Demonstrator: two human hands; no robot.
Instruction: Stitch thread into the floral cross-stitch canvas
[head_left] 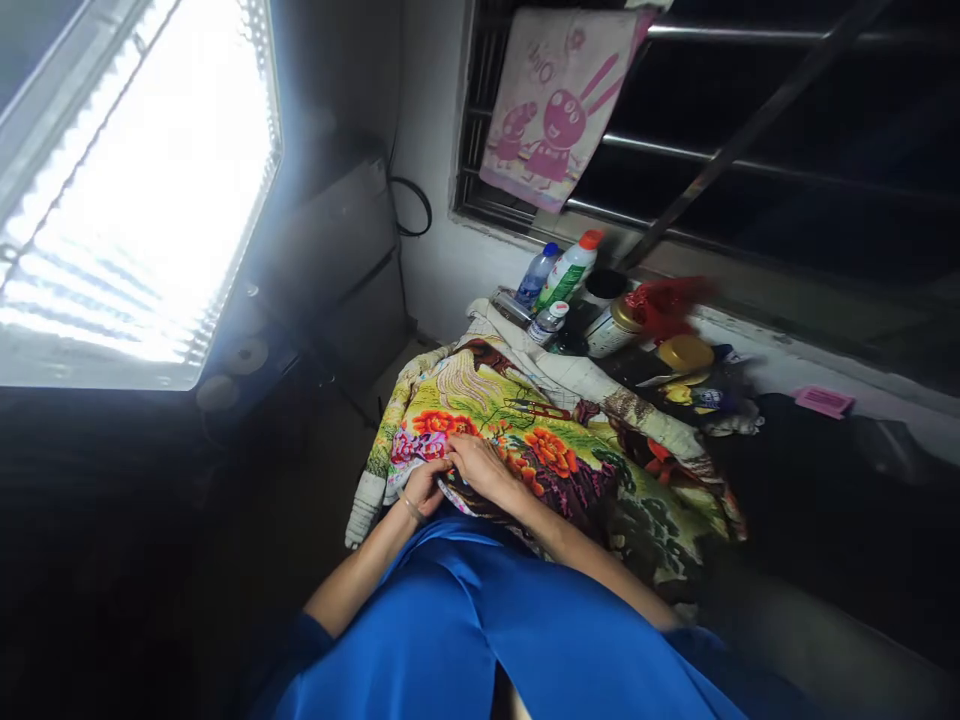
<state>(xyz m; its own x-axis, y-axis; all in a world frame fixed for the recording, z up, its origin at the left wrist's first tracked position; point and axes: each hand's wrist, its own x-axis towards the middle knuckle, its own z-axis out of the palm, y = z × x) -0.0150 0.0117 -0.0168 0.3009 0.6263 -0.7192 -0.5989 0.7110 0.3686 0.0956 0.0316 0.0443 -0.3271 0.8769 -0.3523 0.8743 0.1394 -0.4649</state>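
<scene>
A large cross-stitch cloth [457,390] with orange flowers and yellow-green ground spreads in front of me, its pale edges rolled or folded. My left hand [425,487], a bangle on its wrist, is closed on the cloth's near edge. Just beside it my right hand [480,467] lies over the cloth with its fingers bent and the fingertips meeting the left ones. Any needle or thread between them is too small to make out. Farther up on the cloth rests a small red-handled tool [540,410], which looks like thread snips.
A bright lamp panel [142,180] fills the upper left. Beyond the cloth stand a blue-capped bottle [537,275], an orange-capped bottle [570,270], a small clear bottle [547,323] and a gold-lidded jar [615,325]. A pink towel [562,110] hangs at the barred window.
</scene>
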